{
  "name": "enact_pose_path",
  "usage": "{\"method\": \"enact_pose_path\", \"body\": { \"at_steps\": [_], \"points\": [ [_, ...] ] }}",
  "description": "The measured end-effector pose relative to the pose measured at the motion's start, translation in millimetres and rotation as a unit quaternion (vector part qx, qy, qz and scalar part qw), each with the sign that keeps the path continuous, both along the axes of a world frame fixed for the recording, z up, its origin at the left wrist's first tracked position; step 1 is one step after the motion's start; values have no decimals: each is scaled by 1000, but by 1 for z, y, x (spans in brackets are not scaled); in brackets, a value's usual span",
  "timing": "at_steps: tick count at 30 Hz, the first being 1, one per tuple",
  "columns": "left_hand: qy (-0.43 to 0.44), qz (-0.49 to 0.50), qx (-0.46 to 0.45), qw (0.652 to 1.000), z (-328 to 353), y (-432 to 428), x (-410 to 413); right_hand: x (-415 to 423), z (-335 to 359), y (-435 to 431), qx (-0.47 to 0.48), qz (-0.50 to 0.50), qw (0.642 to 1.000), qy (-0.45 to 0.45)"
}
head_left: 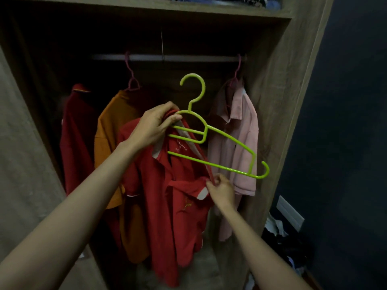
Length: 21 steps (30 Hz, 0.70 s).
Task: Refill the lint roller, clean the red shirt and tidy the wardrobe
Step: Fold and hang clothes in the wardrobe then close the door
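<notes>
A: Left hand up front of the wardrobe, fingers clamped on the red shirt collar and green hanger!

B: Right hand pinches the shirt's placket lower down, hanger tilted.

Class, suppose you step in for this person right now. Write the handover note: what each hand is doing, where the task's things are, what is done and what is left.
Left hand: gripping the red shirt's collar together with the left shoulder of the green hanger, held up in front of the wardrobe.
Right hand: fingers pinching the front placket edge of the red shirt.
The hanger is only partly inside the shirt; its right arm sticks out bare and its hook is off the rail.
On the rail hang an orange shirt and a pink shirt; a dark red shirt hangs further left.
The lint roller is not in view.
Left: seat the shirt on the hanger, hang it, tidy up.
</notes>
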State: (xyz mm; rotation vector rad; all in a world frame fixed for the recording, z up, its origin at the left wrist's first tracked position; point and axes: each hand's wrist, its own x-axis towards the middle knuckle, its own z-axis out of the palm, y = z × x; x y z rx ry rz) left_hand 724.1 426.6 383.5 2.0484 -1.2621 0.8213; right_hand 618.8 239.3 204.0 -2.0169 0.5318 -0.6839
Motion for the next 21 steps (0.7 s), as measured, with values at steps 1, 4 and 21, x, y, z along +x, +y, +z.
{"method": "enact_pose_path", "body": {
  "at_steps": [1,4,21],
  "points": [
    [-14,7,7,1000,-1,8,3,-1,2,-10,-5,-1,1000,0],
    [-42,38,19,998,-7,33,15,-13,15,-42,-28,5,1000,-8],
    [-113,233,92,961,-35,28,14,-65,98,-69,-207,106,970,-71]
  ]
}}
